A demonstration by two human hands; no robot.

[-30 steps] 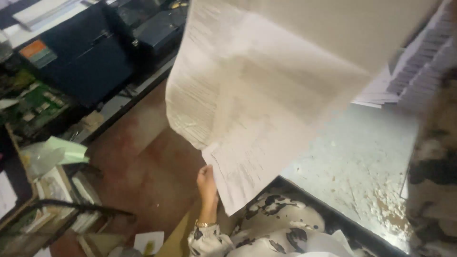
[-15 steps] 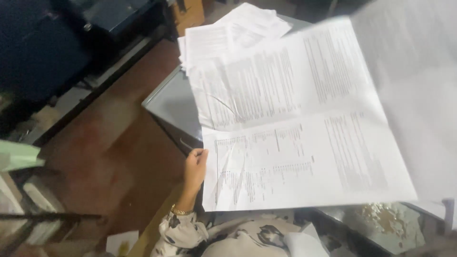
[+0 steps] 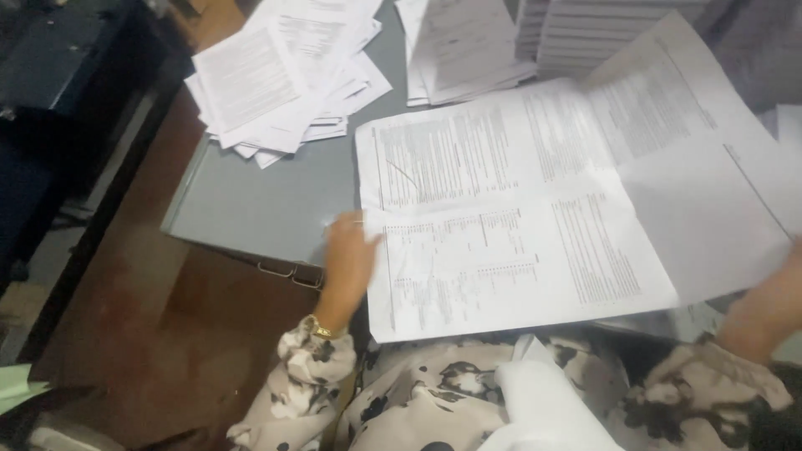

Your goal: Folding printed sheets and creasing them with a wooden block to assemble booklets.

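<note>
Head view shows the large printed sheet (image 3: 518,217) laid open on the grey worktop (image 3: 251,200), left hand (image 3: 349,259) pressing its edge, right hand (image 3: 764,305) gripping its corner, unfolded.

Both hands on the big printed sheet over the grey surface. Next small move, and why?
Probably lower the right edge flat. The left hand already pins the large printed sheet at its left edge on the grey surface, while the right hand holds the far side, which curls up. The loose paper pile lies apart, so nothing blocks it.
</note>
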